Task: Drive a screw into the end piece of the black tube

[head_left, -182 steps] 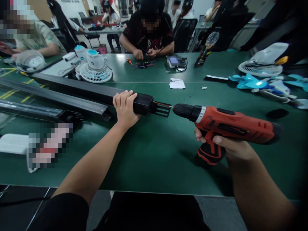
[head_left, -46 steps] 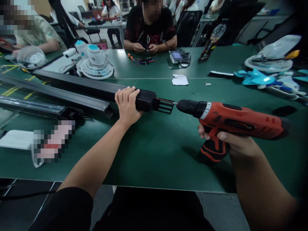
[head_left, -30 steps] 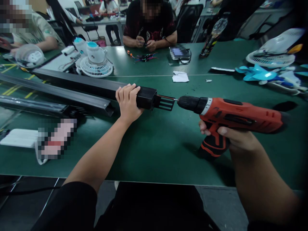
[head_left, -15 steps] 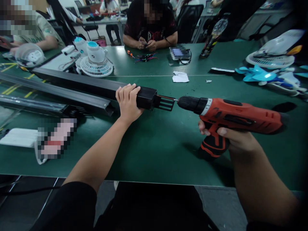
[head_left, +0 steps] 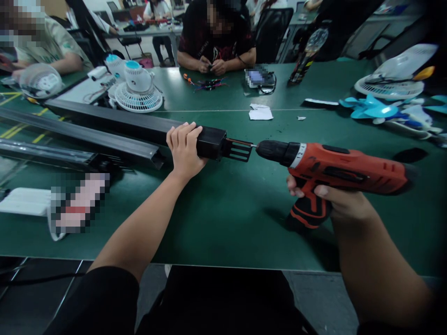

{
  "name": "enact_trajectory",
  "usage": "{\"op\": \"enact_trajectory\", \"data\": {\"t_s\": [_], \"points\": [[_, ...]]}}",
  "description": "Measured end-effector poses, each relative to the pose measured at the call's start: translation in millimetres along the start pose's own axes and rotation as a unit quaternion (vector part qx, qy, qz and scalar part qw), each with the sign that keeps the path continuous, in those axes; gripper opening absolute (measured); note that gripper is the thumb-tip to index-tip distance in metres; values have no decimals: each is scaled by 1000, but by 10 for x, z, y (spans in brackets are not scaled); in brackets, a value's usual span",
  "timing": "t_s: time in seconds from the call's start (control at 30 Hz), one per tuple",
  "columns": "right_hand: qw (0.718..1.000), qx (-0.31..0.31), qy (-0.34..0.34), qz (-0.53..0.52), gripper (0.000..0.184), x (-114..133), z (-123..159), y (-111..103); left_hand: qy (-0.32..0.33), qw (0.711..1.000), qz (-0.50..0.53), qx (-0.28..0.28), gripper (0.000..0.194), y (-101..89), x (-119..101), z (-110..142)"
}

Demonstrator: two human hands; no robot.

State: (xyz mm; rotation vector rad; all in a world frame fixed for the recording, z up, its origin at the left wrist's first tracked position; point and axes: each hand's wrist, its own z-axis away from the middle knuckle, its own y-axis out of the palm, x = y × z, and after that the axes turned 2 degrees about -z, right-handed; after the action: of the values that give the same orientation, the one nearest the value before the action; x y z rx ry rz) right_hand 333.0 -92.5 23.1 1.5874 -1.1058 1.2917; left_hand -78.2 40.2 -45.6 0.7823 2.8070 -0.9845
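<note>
A long black square tube point(head_left: 146, 122) lies across the green table point(head_left: 216, 209), and my left hand point(head_left: 185, 149) is wrapped over it near its right end. From that end sticks out a slotted black bracket point(head_left: 238, 150). My right hand point(head_left: 335, 200) grips the handle of an orange and black cordless drill point(head_left: 342, 163), which points left. The drill's thin bit reaches the bracket's outer end; whether it sits in a screw there is too small to tell.
More black bars point(head_left: 84, 135) lie at the left, with a pink phone-like object point(head_left: 82, 204) in front. A white fan point(head_left: 138, 90) stands behind them. Blue fan blades point(head_left: 373, 108) and a bottle point(head_left: 309, 53) are at the right. Across the table a person point(head_left: 216, 42) sits.
Almost nothing differs. The whole view has shifted very slightly; both hands keep their holds, and the drill stays at the bracket.
</note>
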Motion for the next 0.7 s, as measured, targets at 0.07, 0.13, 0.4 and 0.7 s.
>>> {"op": "enact_trajectory", "data": {"t_s": [0.07,0.13,0.4,0.7], "points": [[1000,-1,-5,-3,51,5,-1,7,-5,1000,8,8,71,-4,-2,-4],[1000,5,-10,-8,50,14,-6,18,-8,1000,15,11,72,-8,-5,-7],[999,23,-24,-26,48,50,-24,63,1,1000,-1,-3,70,-2,-10,-1],[1000,10,-7,-23,51,72,-26,70,3,1000,7,-8,69,-3,-14,3]]}}
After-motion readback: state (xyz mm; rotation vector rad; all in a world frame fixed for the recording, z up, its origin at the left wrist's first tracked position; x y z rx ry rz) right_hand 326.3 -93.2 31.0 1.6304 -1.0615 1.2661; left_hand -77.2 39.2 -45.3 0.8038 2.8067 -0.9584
